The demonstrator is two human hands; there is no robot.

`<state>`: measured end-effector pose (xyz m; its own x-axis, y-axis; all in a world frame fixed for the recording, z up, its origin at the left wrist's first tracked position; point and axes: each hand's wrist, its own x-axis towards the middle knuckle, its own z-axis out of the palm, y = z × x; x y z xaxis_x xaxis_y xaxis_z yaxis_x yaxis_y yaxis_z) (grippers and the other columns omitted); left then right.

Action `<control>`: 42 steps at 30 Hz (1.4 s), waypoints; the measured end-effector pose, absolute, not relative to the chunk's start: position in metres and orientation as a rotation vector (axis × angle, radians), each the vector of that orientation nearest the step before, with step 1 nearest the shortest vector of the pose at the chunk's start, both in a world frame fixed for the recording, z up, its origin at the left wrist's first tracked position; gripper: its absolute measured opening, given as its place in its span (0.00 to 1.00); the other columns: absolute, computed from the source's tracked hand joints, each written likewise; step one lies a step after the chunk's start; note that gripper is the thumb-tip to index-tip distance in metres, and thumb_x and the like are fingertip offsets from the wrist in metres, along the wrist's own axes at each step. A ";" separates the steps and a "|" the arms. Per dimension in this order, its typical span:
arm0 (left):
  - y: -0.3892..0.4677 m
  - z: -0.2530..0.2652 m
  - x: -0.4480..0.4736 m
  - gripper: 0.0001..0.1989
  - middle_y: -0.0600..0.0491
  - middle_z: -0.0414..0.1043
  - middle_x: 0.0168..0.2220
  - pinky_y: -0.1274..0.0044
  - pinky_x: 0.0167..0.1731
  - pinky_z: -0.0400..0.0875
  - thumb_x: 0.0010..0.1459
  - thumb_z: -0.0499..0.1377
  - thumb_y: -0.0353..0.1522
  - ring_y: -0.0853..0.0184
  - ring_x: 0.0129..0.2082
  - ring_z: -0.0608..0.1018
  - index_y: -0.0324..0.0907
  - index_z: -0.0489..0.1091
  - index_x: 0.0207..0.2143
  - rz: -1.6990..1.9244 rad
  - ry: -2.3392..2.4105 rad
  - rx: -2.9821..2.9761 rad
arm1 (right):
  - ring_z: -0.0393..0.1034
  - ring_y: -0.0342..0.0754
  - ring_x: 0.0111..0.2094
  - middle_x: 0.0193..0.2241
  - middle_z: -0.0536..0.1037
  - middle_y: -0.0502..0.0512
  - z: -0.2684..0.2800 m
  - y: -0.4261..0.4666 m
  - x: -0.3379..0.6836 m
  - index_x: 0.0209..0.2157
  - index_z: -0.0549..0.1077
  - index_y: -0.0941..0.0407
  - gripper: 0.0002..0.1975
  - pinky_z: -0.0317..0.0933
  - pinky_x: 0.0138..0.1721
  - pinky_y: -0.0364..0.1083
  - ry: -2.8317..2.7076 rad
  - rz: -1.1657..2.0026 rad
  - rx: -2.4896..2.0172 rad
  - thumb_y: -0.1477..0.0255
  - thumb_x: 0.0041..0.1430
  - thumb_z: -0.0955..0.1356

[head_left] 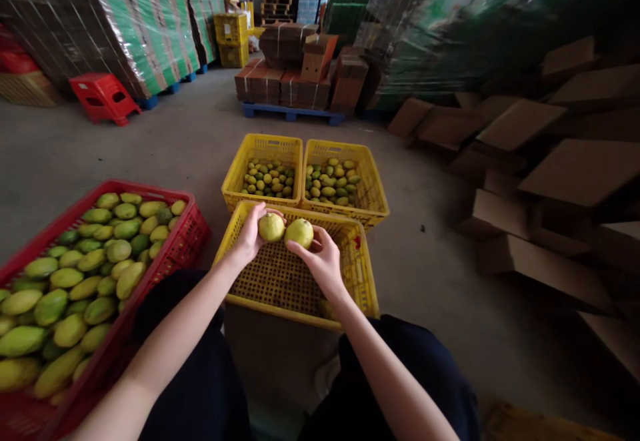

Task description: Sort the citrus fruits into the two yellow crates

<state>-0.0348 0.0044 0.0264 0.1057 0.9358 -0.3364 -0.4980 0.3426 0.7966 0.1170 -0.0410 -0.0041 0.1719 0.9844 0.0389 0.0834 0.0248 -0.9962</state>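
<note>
Paired above the yellow crate [285,312]
Left hand [249,235] grips one lemon [271,227]; right hand [326,261] grips a second lemon [299,233] just beside it.

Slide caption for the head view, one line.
Left hand and right hand each hold a yellow-green fruit over a yellow crate, with a red crate of fruit to the left.

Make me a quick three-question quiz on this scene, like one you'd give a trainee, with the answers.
1. True or false: the left hand and the right hand each hold a fruit.
2. What colour is the crate beneath the hands? A) blue B) yellow C) green
3. Fill in: the red crate, full of fruit, stands on the person's ____ side.

Key: 1. True; 2. B; 3. left
</note>
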 end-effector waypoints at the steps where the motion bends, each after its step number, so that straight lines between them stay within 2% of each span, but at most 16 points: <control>1: 0.006 0.026 -0.036 0.13 0.49 0.75 0.29 0.74 0.33 0.75 0.59 0.54 0.38 0.64 0.32 0.78 0.38 0.72 0.30 1.083 0.954 0.488 | 0.76 0.50 0.34 0.33 0.80 0.53 -0.004 -0.038 0.118 0.37 0.73 0.56 0.22 0.73 0.37 0.48 -1.034 1.130 -1.323 0.62 0.39 0.78; 3: 0.007 0.023 -0.037 0.05 0.49 0.76 0.30 0.73 0.34 0.77 0.56 0.58 0.31 0.66 0.32 0.78 0.37 0.72 0.33 0.996 0.943 0.391 | 0.76 0.48 0.30 0.30 0.80 0.52 -0.003 -0.031 0.122 0.32 0.74 0.57 0.17 0.73 0.33 0.46 -0.779 1.343 -1.290 0.64 0.41 0.77; 6: 0.007 0.017 -0.037 0.04 0.46 0.77 0.33 0.75 0.35 0.79 0.54 0.60 0.24 0.66 0.32 0.79 0.35 0.72 0.34 0.927 0.906 0.343 | 0.75 0.46 0.25 0.26 0.80 0.55 0.001 -0.022 0.129 0.30 0.75 0.60 0.12 0.74 0.28 0.43 -0.452 1.598 -1.205 0.68 0.46 0.76; 8: 0.007 0.013 -0.037 0.05 0.44 0.77 0.34 0.77 0.32 0.79 0.56 0.61 0.27 0.66 0.31 0.80 0.34 0.74 0.35 0.874 0.893 0.356 | 0.75 0.45 0.22 0.24 0.80 0.57 0.005 -0.019 0.133 0.30 0.75 0.61 0.10 0.74 0.27 0.42 -0.327 1.659 -1.194 0.69 0.50 0.74; 10: 0.008 0.011 -0.038 0.11 0.42 0.78 0.33 0.80 0.26 0.78 0.58 0.62 0.34 0.66 0.27 0.80 0.33 0.75 0.37 0.798 0.904 0.422 | 0.75 0.44 0.21 0.23 0.80 0.57 0.009 -0.017 0.136 0.30 0.75 0.62 0.10 0.74 0.26 0.40 -0.264 1.686 -1.210 0.68 0.53 0.73; 12: 0.009 0.009 -0.038 0.18 0.42 0.79 0.31 0.82 0.20 0.76 0.57 0.62 0.41 0.67 0.21 0.79 0.33 0.75 0.39 0.721 0.928 0.501 | 0.74 0.44 0.18 0.21 0.79 0.57 0.012 -0.018 0.138 0.30 0.75 0.62 0.14 0.73 0.22 0.40 -0.265 1.726 -1.232 0.63 0.56 0.71; 15: 0.010 0.010 -0.038 0.24 0.42 0.79 0.27 0.82 0.16 0.73 0.56 0.61 0.48 0.67 0.17 0.78 0.33 0.76 0.39 0.645 0.926 0.562 | 0.72 0.44 0.14 0.17 0.78 0.56 0.014 -0.021 0.138 0.29 0.75 0.61 0.18 0.69 0.16 0.39 -0.337 1.770 -1.261 0.58 0.57 0.69; 20: 0.009 0.014 -0.036 0.25 0.43 0.77 0.23 0.82 0.15 0.73 0.57 0.58 0.50 0.66 0.16 0.78 0.34 0.76 0.35 0.618 0.966 0.574 | 0.72 0.44 0.13 0.16 0.78 0.56 0.014 -0.023 0.137 0.28 0.75 0.60 0.18 0.68 0.15 0.38 -0.377 1.761 -1.274 0.59 0.57 0.69; 27: 0.007 0.013 -0.037 0.26 0.44 0.78 0.24 0.83 0.16 0.72 0.58 0.57 0.49 0.69 0.15 0.76 0.34 0.76 0.40 0.633 1.024 0.646 | 0.71 0.43 0.12 0.18 0.78 0.57 0.015 -0.024 0.138 0.28 0.76 0.61 0.19 0.67 0.14 0.38 -0.430 1.750 -1.279 0.57 0.56 0.70; 35: 0.005 0.009 -0.030 0.29 0.50 0.73 0.18 0.83 0.15 0.70 0.56 0.53 0.56 0.70 0.14 0.75 0.38 0.74 0.29 0.712 0.992 0.622 | 0.70 0.42 0.14 0.19 0.78 0.56 0.013 -0.028 0.133 0.28 0.74 0.60 0.20 0.67 0.16 0.39 -0.494 1.688 -1.265 0.56 0.58 0.67; 38: 0.003 0.005 -0.025 0.28 0.49 0.76 0.23 0.80 0.22 0.74 0.56 0.54 0.55 0.69 0.20 0.77 0.38 0.74 0.31 0.821 0.945 0.660 | 0.71 0.42 0.17 0.22 0.77 0.51 0.011 -0.032 0.131 0.31 0.72 0.57 0.15 0.69 0.18 0.40 -0.576 1.525 -1.184 0.59 0.53 0.71; 40: 0.001 0.004 -0.024 0.23 0.48 0.79 0.34 0.78 0.31 0.76 0.54 0.60 0.51 0.65 0.32 0.80 0.39 0.74 0.36 0.981 0.912 0.794 | 0.72 0.43 0.21 0.25 0.77 0.49 0.010 -0.034 0.131 0.32 0.70 0.55 0.15 0.70 0.21 0.41 -0.665 1.349 -1.167 0.60 0.49 0.73; 42: -0.002 0.005 -0.024 0.20 0.48 0.77 0.44 0.77 0.40 0.75 0.50 0.67 0.44 0.62 0.44 0.78 0.43 0.74 0.42 1.157 0.890 1.002 | 0.74 0.45 0.26 0.29 0.78 0.48 0.011 -0.036 0.132 0.35 0.70 0.54 0.17 0.72 0.26 0.44 -0.790 1.158 -1.168 0.60 0.48 0.74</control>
<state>-0.0236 -0.0018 0.0047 0.1853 0.9814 -0.0497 -0.2996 0.1046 0.9483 0.1322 -0.0357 0.0107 0.2613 0.9611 -0.0893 -0.2674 -0.0168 -0.9634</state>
